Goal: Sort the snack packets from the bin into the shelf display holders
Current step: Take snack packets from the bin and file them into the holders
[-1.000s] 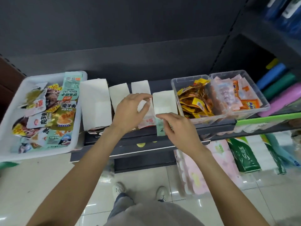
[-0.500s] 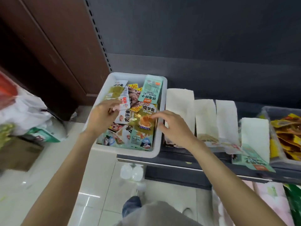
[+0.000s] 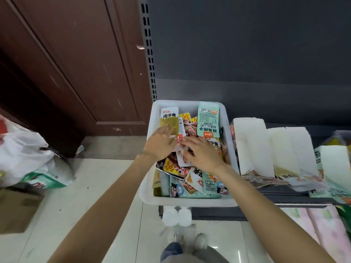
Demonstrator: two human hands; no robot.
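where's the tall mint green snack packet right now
In the head view the tall mint green snack packet stands against the far right corner of the white plastic bin, just beyond the right hand and left of the white paper display holders.

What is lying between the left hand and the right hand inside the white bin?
In the head view, a white and red snack packet lies between the left hand and right hand, in the white bin.

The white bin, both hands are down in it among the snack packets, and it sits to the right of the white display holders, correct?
Not quite. In the head view the white bin sits to the left of the white display holders, not the right. The rest holds: the left hand and right hand are both in it, on the snack packets.
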